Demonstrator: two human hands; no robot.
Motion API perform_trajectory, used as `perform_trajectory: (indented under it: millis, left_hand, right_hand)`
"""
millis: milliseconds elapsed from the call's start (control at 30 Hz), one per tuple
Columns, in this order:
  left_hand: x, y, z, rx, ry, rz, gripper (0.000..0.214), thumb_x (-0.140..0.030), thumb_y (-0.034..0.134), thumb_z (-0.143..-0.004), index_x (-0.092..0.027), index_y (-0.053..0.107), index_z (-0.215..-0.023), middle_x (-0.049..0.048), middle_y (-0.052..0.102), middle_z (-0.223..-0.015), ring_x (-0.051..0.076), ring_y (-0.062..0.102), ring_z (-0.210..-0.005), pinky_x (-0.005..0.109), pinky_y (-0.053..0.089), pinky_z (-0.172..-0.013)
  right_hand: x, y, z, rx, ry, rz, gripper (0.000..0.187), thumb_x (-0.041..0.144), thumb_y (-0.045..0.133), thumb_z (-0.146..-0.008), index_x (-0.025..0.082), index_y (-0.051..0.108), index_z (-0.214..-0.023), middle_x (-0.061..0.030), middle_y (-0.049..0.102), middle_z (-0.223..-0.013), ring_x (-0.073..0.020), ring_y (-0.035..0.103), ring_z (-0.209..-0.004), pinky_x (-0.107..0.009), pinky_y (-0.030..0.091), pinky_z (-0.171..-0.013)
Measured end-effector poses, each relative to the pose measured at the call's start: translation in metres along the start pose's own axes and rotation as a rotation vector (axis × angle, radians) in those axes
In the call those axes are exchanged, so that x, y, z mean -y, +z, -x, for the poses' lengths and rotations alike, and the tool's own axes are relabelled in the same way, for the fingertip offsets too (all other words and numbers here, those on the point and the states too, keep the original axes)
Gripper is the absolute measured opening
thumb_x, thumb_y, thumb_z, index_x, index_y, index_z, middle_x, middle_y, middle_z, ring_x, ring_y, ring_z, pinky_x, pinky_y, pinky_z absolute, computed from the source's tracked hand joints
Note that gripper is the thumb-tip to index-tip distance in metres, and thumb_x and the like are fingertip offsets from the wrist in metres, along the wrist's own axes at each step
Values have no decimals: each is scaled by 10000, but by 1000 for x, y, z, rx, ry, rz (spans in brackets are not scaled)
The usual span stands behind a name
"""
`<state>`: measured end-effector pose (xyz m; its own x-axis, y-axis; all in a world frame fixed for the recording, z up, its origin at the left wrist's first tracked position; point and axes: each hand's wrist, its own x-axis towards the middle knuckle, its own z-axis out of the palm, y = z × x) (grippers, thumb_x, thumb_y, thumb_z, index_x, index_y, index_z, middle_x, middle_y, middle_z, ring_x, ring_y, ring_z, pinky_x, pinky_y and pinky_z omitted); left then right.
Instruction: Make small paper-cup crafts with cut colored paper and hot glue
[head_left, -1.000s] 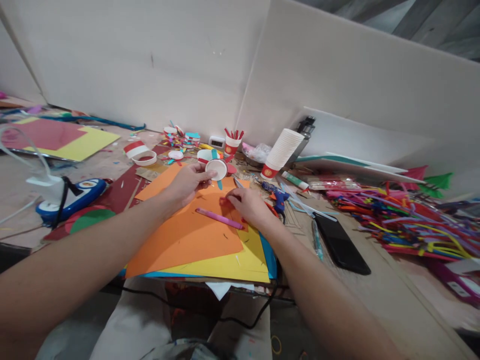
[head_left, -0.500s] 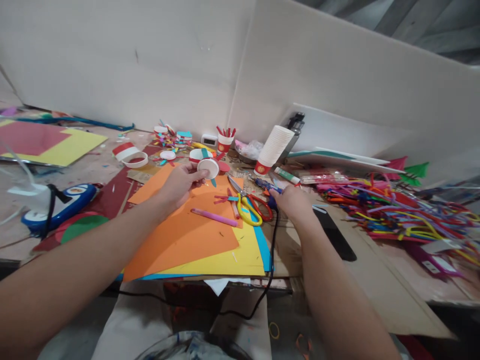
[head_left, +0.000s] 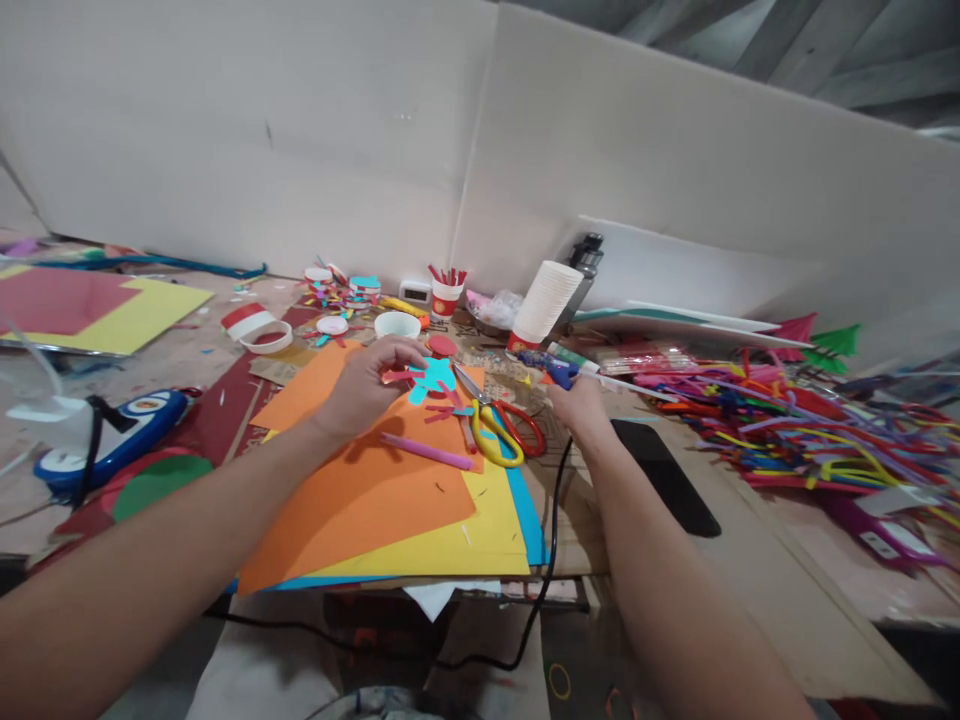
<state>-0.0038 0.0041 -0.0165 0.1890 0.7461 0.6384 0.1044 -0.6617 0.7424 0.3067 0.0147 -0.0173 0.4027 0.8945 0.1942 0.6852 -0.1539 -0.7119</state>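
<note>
Between the fingertips of my left hand (head_left: 375,385) is a small round paper piece (head_left: 437,378), its blue face up, with blue and red strips sticking out at the edge. My right hand (head_left: 581,408) grips a blue hot glue gun (head_left: 561,371) by its handle, the nozzle towards the left. A white glue stick (head_left: 637,388) juts from the back of the gun, and a black cord (head_left: 556,500) hangs below. Yellow-and-red-handled scissors (head_left: 499,432) lie between my hands. Under my left hand are orange sheets (head_left: 352,520) with a purple pen (head_left: 427,452) on them.
Behind stand a cut cup ring (head_left: 397,326), a cup of red strips (head_left: 448,298) and a leaning stack of paper cups (head_left: 546,300). Right of my right arm lie a black phone (head_left: 667,478) and many pipe cleaners (head_left: 817,420). A blue-white device (head_left: 112,450) sits at left.
My left hand has turned the round piece from its white side to its blue side with strips. The glue gun has tilted, and its glue stick now shows at the back.
</note>
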Motion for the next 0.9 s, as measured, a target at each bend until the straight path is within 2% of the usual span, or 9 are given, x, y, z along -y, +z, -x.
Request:
perform_trajectory:
  millis: [67, 200, 400, 600, 733, 900]
  left_hand:
    - [0, -3, -1, 7, 95, -94, 115, -138, 645, -746, -191, 662, -847, 62, 688, -1020, 185, 637, -993, 327, 514, -837]
    - [1, -7, -3, 19, 165, -206, 59, -169, 654, -777, -195, 670, -828, 73, 701, -1020, 183, 643, -971, 330, 520, -830]
    - [7, -11, -3, 36, 161, -279, 113, -136, 626, -777, -200, 676, -856, 71, 708, -1028, 189, 656, -968, 342, 533, -836]
    - [10, -12, -2, 17, 139, -271, 179, -97, 614, -752, -200, 674, -886, 62, 706, -1038, 192, 659, -985, 356, 529, -878]
    - [10, -12, -3, 4, 151, -264, 147, -113, 618, -763, -198, 669, -871, 59, 713, -1038, 185, 661, -980, 361, 521, -903]
    - [8, -13, -5, -19, 175, -273, 127, -117, 612, -763, -198, 661, -849, 63, 723, -1020, 188, 666, -970, 344, 533, -853]
  right_hand:
    - [4, -1, 1, -31, 42, -116, 225, 265, 623, -666, 165, 611, -867, -54, 630, -728, -204, 596, -671, -305, 487, -609]
    - [16, -2, 8, 33, 81, -330, 156, 234, 573, -657, 201, 542, -807, -1, 551, -738, -141, 516, -591, -286, 491, -536]
    - [21, 0, 14, 29, 79, -484, 305, 182, 646, -590, 206, 507, -860, 13, 571, -798, -122, 535, -627, -261, 493, -529]
    - [24, 3, 20, 39, -5, -582, 378, 308, 727, -615, 208, 522, -916, 12, 621, -822, -120, 562, -648, -240, 461, -527]
    - [34, 1, 29, 121, -50, -709, 370, 396, 714, -681, 218, 520, -940, 37, 581, -726, -109, 525, -595, -238, 434, -520]
    - [47, -8, 44, 281, -163, -802, 291, 397, 663, -754, 226, 486, -909, 64, 522, -639, -90, 471, -546, -225, 399, -532]
